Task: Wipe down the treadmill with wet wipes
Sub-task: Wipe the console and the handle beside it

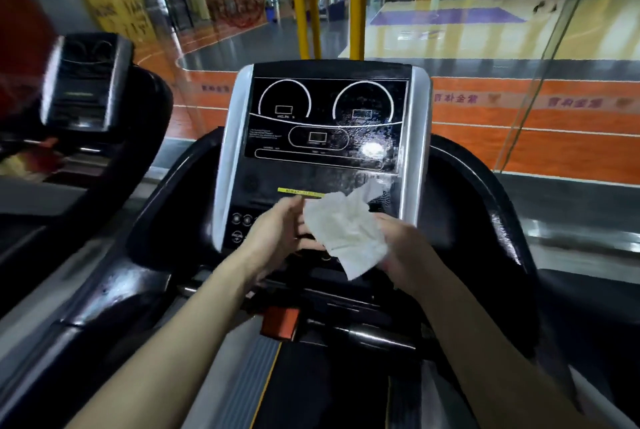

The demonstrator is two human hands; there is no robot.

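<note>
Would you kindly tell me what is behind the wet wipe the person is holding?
Behind the wet wipe is the console's lower control panel. A yellow label and round buttons show to its left; the panel's middle and right part is covered.

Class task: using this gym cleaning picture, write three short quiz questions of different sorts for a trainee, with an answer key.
1. True or false: the wet wipe lies on the treadmill belt.
2. Which side of the display panel shows wet droplets? A left, B right, C neither.
3. What colour is the clip below the console?
Key: 1 false, the left hand and right hand hold it before the console. 2 B. 3 orange.
</note>
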